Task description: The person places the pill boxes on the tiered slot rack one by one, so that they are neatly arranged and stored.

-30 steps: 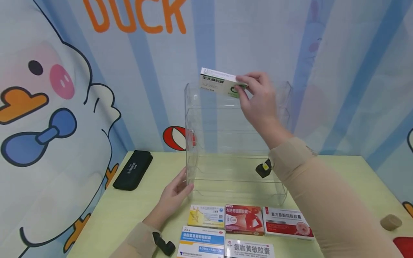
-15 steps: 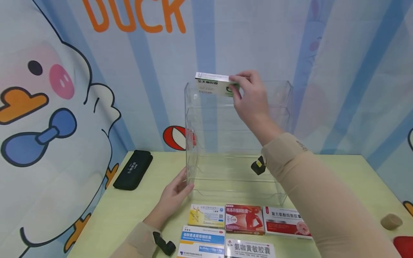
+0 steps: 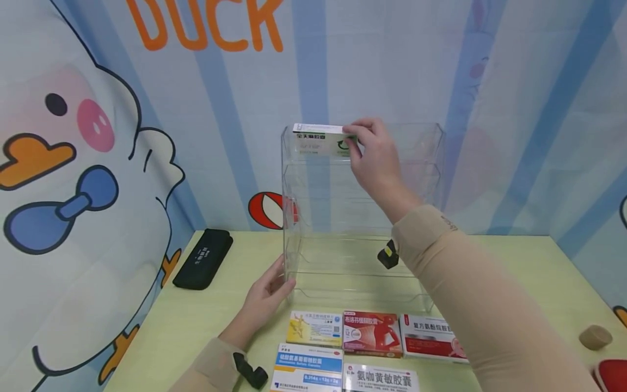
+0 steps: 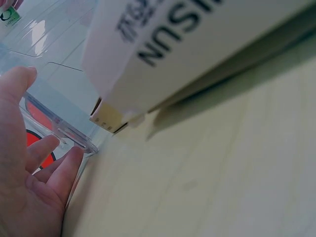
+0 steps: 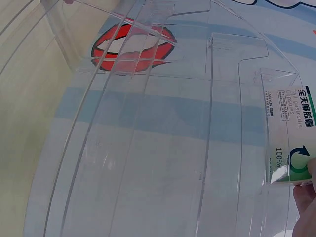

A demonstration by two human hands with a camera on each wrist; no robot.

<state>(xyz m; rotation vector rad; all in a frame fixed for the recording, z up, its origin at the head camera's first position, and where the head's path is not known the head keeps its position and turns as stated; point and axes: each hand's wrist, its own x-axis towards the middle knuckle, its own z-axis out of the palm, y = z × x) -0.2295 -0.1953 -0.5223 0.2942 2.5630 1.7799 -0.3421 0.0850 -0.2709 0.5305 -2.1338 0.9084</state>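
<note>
On the desk (image 3: 245, 247), a clear rack (image 3: 338, 238) was held by the left grip (image 3: 262, 300); at its top tier, a white carton (image 3: 311, 145) was pinched by the right grip (image 3: 376, 160), level lowering being advisable.

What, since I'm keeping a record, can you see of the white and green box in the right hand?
The white and green box looks like thin card, with dark lettering and a curved-arrow logo; green shows toward its gripped end. It is nearly level, lengthwise across the left of the clear rack's top tier. The right hand pinches its right end. Whether it touches the rack is unclear.
</note>
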